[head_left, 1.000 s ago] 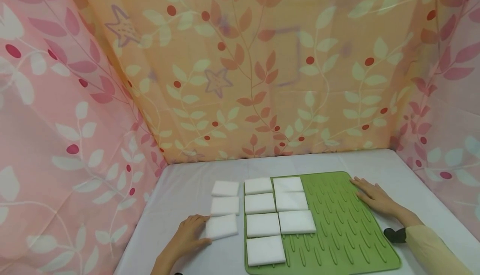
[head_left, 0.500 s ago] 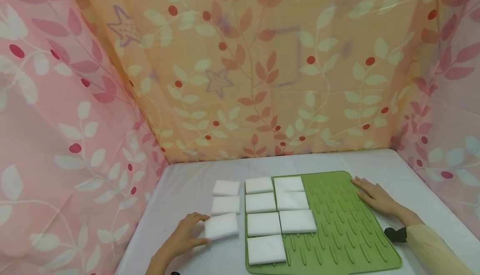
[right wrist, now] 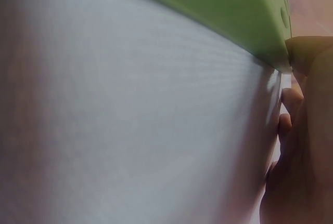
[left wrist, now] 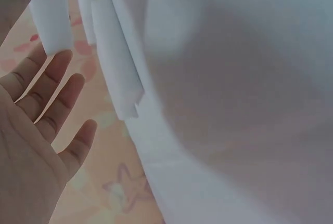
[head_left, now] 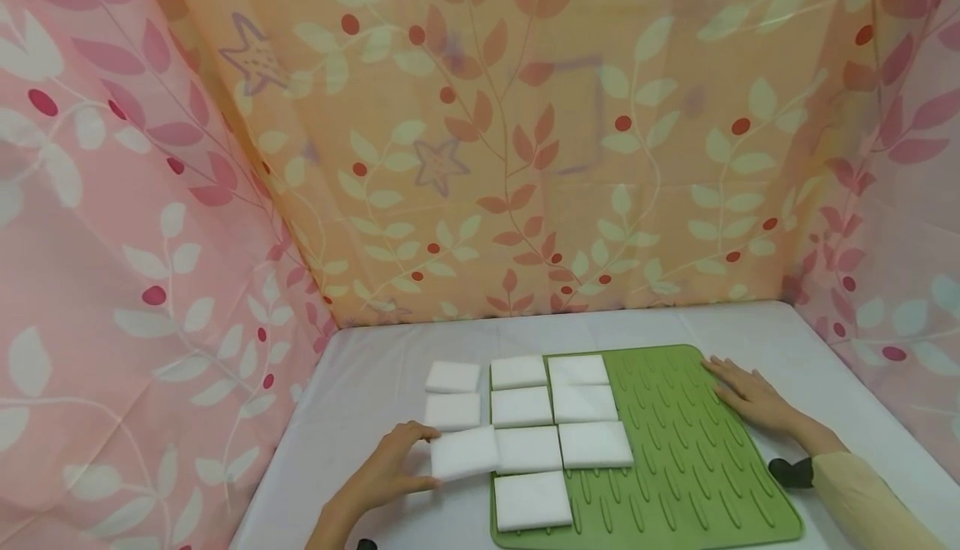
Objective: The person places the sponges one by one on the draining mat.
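Note:
My left hand (head_left: 386,471) pinches a white sponge (head_left: 463,452) by its left end, between thumb and fingers. In the left wrist view this sponge (left wrist: 52,16) hangs above the table at the fingertips, the other fingers spread. In the head view its right end overlaps the left edge of a green ridged mat (head_left: 690,450) and a sponge lying there (head_left: 529,450). At the mat's far right edge my right hand (head_left: 757,396) rests with fingers extended. The right wrist view shows that hand (right wrist: 302,156) with its thumb against the mat's edge (right wrist: 223,11).
Two more white sponges, a far one (head_left: 453,377) and a nearer one (head_left: 453,411), lie on the white table left of the mat. Several sponges form two columns on the mat's left half. Patterned curtains (head_left: 480,158) enclose the back and sides.
My left hand has lifted the nearest loose sponge off the table and moved it right, to the mat's left edge. My right hand stays in place.

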### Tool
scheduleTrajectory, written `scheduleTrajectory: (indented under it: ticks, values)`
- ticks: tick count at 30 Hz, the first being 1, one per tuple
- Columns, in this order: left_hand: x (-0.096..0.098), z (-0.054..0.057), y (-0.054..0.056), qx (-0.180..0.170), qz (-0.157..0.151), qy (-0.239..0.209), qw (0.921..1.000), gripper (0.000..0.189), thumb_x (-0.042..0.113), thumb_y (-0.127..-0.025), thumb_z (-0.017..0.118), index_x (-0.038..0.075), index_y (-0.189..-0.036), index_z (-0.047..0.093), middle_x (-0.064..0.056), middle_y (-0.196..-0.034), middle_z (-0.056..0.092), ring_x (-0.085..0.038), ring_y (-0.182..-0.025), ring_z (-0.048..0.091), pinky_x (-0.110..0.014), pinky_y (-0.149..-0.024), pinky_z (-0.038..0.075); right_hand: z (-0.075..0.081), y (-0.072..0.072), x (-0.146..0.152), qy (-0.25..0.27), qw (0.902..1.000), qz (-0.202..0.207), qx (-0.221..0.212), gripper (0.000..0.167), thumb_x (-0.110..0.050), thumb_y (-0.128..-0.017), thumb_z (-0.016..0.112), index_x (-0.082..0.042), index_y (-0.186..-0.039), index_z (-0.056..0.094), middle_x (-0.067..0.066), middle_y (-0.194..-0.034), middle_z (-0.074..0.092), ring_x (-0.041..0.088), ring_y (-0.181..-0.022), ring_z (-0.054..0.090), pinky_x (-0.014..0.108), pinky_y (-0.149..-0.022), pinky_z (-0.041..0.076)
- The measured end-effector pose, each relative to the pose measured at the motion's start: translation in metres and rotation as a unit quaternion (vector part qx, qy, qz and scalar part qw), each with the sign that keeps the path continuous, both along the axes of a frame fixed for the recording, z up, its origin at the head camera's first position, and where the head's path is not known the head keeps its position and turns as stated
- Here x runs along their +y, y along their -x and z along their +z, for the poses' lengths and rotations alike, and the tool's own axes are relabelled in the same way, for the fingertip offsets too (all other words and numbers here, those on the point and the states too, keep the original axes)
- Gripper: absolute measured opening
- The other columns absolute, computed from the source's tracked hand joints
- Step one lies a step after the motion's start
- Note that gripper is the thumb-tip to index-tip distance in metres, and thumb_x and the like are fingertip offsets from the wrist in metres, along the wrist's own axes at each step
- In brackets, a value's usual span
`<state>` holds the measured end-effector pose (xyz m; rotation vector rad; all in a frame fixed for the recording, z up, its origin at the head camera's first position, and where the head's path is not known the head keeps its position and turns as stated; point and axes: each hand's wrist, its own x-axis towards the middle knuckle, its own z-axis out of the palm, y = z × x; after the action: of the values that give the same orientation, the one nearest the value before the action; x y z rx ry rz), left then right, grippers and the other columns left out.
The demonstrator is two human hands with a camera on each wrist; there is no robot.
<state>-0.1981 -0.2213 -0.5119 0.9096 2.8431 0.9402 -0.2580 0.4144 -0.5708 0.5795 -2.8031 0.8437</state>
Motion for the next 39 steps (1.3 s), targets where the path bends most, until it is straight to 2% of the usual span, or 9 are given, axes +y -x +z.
scheduleTrajectory:
  ticks: [5,11,15,20,24,33,39]
  values:
    - [0.014,0.001,0.002,0.008,-0.012,0.011,0.9998,0.060,0.047,-0.071,0.075,0.022,-0.121,0.052,0.015,-0.115,0.053,-0.014,-0.103,0.050,-0.042,-0.087,0.038,-0.001,0.001,0.000,-0.001,1.0000,0.000,0.007,0.049,-0.020,-0.096,0.049,-0.002,-0.140,0.037,0.035,-0.138,0.033,0.058,-0.125,0.024,0.072,-0.097,0.004]
    - [0.034,0.003,0.003,0.042,-0.018,0.023,0.9987,0.061,0.046,-0.070,0.077,0.020,-0.119,0.054,0.015,-0.111,0.054,-0.013,-0.099,0.051,-0.042,-0.087,0.038,-0.001,0.000,0.000,-0.006,0.9997,-0.003,0.022,0.049,-0.019,-0.095,0.050,-0.004,-0.140,0.038,0.034,-0.136,0.035,0.055,-0.127,0.026,0.073,-0.094,0.009]
    - [0.048,0.003,0.002,0.050,-0.020,0.031,0.9981,0.060,0.048,-0.070,0.076,0.021,-0.119,0.054,0.015,-0.112,0.055,-0.012,-0.101,0.051,-0.046,-0.092,0.035,-0.002,-0.001,-0.002,-0.002,0.9994,-0.003,0.033,0.049,-0.018,-0.094,0.052,-0.004,-0.139,0.039,0.034,-0.136,0.036,0.054,-0.126,0.027,0.073,-0.094,0.010]
    - [0.066,0.001,-0.003,0.058,-0.024,0.041,0.9972,0.063,0.057,-0.071,0.070,0.021,-0.121,0.054,0.014,-0.114,0.055,-0.012,-0.105,0.050,-0.053,-0.096,0.032,0.000,-0.002,-0.003,-0.004,0.9993,-0.003,0.038,0.049,-0.017,-0.093,0.052,-0.004,-0.139,0.040,0.034,-0.136,0.037,0.054,-0.126,0.027,0.073,-0.094,0.010]
    - [0.080,-0.001,-0.008,0.069,-0.027,0.052,0.9959,0.065,0.062,-0.072,0.065,0.021,-0.121,0.054,0.014,-0.112,0.055,-0.013,-0.107,0.049,-0.051,-0.095,0.033,0.004,-0.002,-0.004,-0.006,0.9996,0.000,0.028,0.049,-0.017,-0.094,0.052,-0.002,-0.139,0.039,0.036,-0.135,0.036,0.058,-0.123,0.028,0.073,-0.094,0.009]
    - [0.107,0.009,-0.019,0.094,-0.039,0.054,0.9934,0.063,0.061,-0.074,0.065,0.021,-0.120,0.053,0.013,-0.111,0.055,-0.014,-0.108,0.049,-0.050,-0.095,0.034,0.004,-0.003,-0.003,-0.006,0.9998,-0.002,0.018,0.049,-0.018,-0.095,0.051,-0.002,-0.140,0.037,0.035,-0.137,0.034,0.059,-0.124,0.026,0.073,-0.096,0.007]
    - [0.123,0.007,-0.023,0.101,-0.044,0.060,0.9921,0.063,0.063,-0.074,0.063,0.021,-0.120,0.053,0.012,-0.115,0.054,-0.016,-0.113,0.048,-0.049,-0.097,0.034,0.002,-0.003,-0.003,-0.003,0.9999,0.001,0.013,0.049,-0.018,-0.095,0.050,-0.001,-0.140,0.037,0.036,-0.137,0.033,0.059,-0.124,0.025,0.072,-0.097,0.004]
